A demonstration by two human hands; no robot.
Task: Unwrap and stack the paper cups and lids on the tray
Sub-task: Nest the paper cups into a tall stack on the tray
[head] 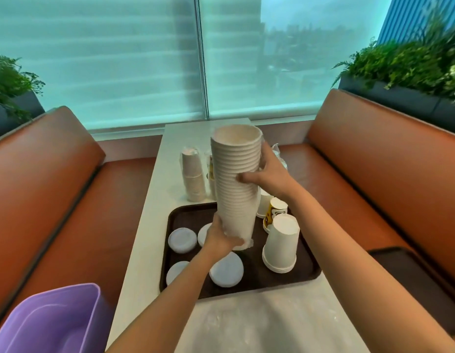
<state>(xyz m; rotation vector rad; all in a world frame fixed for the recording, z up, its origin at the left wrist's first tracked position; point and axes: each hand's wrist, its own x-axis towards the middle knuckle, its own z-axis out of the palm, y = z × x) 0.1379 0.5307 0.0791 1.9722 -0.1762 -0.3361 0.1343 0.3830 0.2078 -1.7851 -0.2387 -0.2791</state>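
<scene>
Nearest, at the lower left, stands a lilac plastic bin (pixel 50 322) beside the narrow white table (pixel 272 324). On the table lies a dark brown rectangular tray (pixel 307 268), carrying several low piles of white round lids (pixel 226 270) on its left half and an upturned stack of plain white paper cups (pixel 281 244) on its right, with printed yellow cups (pixel 274 212) just behind. Over the tray, the left hand (pixel 221 236) grips the bottom of a tall ribbed column of white nested lids (pixel 236 184), and the right hand (pixel 268 171) curls round its middle, holding it upright and tilted slightly. A thin clear film seems to cling at the base, though I cannot be sure. The column is tall and held at two points only, so a loose grip or a hasty pull could make it buckle and spill lids over the tray. Farther off stands a wrapped sleeve of pale paper cups (pixel 193 174), flanked by rust-orange booth benches (pixel 55 174), with potted ferns (pixel 409 59) and blinded windows (pixel 114 59) beyond.
</scene>
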